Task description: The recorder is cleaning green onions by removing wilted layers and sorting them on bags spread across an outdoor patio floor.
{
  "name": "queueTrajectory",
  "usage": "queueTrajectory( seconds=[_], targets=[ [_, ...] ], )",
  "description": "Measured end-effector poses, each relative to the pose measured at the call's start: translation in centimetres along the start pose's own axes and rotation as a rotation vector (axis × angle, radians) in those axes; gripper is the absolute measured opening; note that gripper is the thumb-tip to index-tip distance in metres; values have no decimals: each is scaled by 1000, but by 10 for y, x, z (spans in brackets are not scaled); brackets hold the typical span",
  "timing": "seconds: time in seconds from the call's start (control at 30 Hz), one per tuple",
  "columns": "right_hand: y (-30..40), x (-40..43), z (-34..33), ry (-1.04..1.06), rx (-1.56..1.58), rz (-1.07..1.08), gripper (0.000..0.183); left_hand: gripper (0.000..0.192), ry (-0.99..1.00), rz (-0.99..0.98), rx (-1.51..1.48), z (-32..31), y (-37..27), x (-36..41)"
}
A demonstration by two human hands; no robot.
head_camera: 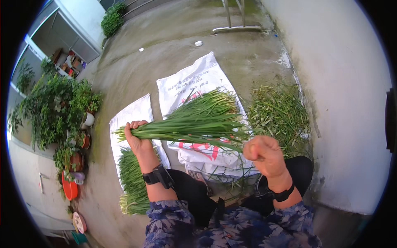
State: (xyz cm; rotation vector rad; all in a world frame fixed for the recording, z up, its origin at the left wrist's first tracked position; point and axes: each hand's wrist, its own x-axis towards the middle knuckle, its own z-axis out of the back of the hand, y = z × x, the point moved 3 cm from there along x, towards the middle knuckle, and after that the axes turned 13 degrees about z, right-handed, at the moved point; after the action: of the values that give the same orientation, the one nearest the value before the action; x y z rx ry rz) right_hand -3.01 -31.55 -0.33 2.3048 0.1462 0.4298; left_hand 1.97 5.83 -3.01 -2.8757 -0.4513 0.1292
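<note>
My left hand (138, 138) is closed around the pale stem ends of a bundle of long green leaves, which look like garlic chives (186, 128). The bundle points right, across a white woven sack (192, 83) bearing writing. Beside the leaf tips is my right hand (263, 152), its fingers curled; whether it pinches any leaf cannot be told. More loose chives (207, 105) lie on that sack behind the bundle. On a second white sack (133, 108) at the left, further chives (133, 173) are laid out, partly behind my left forearm.
A heap of green and yellowish trimmings (276, 114) lies on the concrete floor beside the white wall (344, 108). Potted plants (49, 108) and an orange basin (69, 186) line the left side. A metal stand (237, 29) stands at the far end. My knees flank the sack's near edge.
</note>
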Motion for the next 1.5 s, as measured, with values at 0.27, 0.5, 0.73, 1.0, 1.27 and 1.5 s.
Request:
queueTrajectory(
  seconds=[0.27,0.5,0.73,1.0,1.27,1.5],
  targets=[
    [8,25,-12,82,-1688,419,24,16,-4,-472,373,-25,-119,-41],
    [-18,29,47,-139,-1451,89,16,10,-423,-875,1326,14,-179,-71],
    [-62,45,33,-63,-1553,-60,35,39,-317,-569,2862,130,-215,-52],
    [-99,55,52,-37,-1535,-210,30,58,-837,307,3014,309,-191,-40],
    [-113,60,49,30,-1547,-238,26,122,-1114,636,2519,324,-167,-45],
    [-107,54,42,69,-1530,-247,24,127,-1334,512,2398,292,-152,-61]
  ],
)
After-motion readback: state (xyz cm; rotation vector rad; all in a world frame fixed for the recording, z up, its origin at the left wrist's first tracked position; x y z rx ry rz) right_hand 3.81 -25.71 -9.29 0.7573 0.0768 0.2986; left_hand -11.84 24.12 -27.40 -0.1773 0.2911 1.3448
